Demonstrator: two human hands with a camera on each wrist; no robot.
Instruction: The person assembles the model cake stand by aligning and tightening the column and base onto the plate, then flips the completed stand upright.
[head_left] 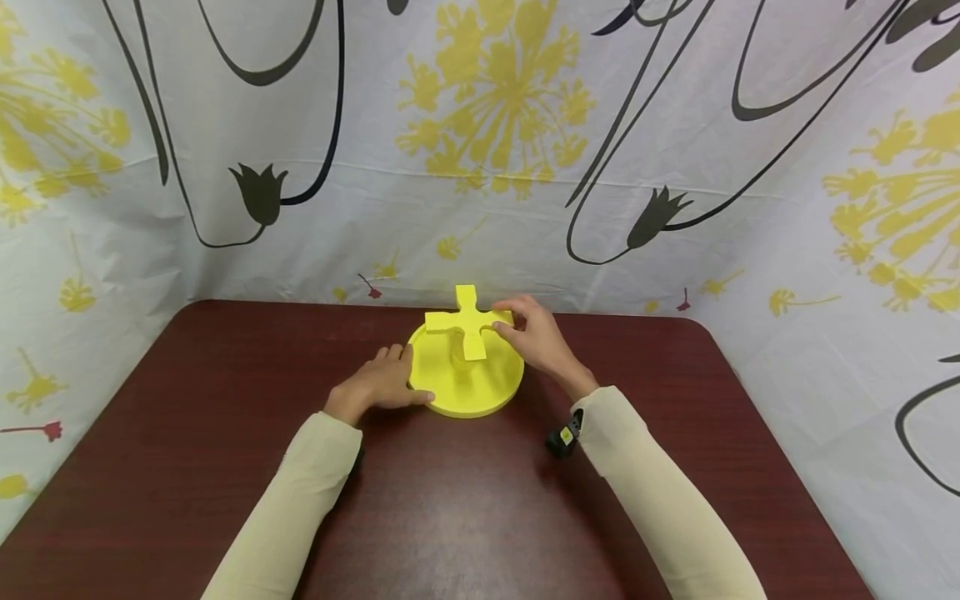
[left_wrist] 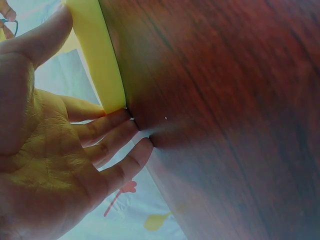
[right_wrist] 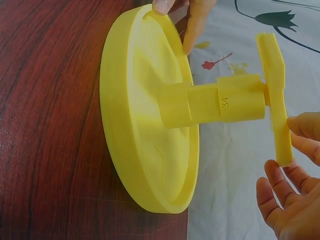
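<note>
A round yellow tray with a raised rim (head_left: 465,408) lies on the table, and from its middle rises a yellow post (right_wrist: 210,104) marked 34. On top of the post sits a yellow four-armed cross (head_left: 467,321). My left hand (head_left: 381,382) rests at the tray's left rim, thumb on the near side, fingers spread along the far side with tips at the tabletop in the left wrist view (left_wrist: 60,135). My right hand (head_left: 542,340) pinches the cross's right arm between thumb and fingers; the right wrist view shows this hand (right_wrist: 295,200) at the arm's end.
The dark red wooden table (head_left: 465,517) extends around the tray. Behind it and at both sides hangs a white cloth (head_left: 375,217) with yellow and grey flower prints. A small black device (head_left: 564,437) is strapped at the right wrist.
</note>
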